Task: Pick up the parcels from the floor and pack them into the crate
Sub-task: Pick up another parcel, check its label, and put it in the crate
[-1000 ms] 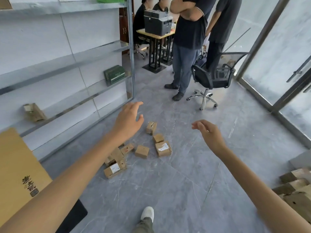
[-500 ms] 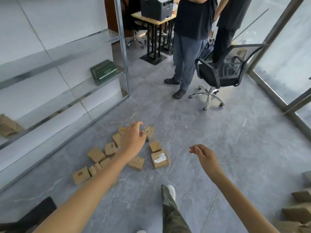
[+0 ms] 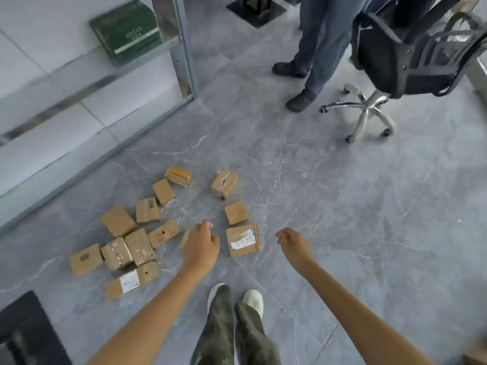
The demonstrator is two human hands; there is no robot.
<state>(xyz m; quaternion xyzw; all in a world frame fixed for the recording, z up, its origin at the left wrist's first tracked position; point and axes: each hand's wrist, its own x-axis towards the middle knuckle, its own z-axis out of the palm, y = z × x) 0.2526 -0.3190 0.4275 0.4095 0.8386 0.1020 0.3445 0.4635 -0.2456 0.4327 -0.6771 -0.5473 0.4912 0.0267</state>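
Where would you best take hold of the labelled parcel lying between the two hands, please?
I would pinch the labelled parcel across its left and right edges, coming straight down from above. It lies flat, label up, with bare floor showing on both sides.

Grey, white-veined tiles cover the floor, evenly lit. Along its left edge runs a metal-framed shelf unit against a white tiled wall, with a green box on one shelf. At the far right corner stands a black mesh office chair on a chrome base, just beside a bystander's legs. A black mat lies at the near left corner.
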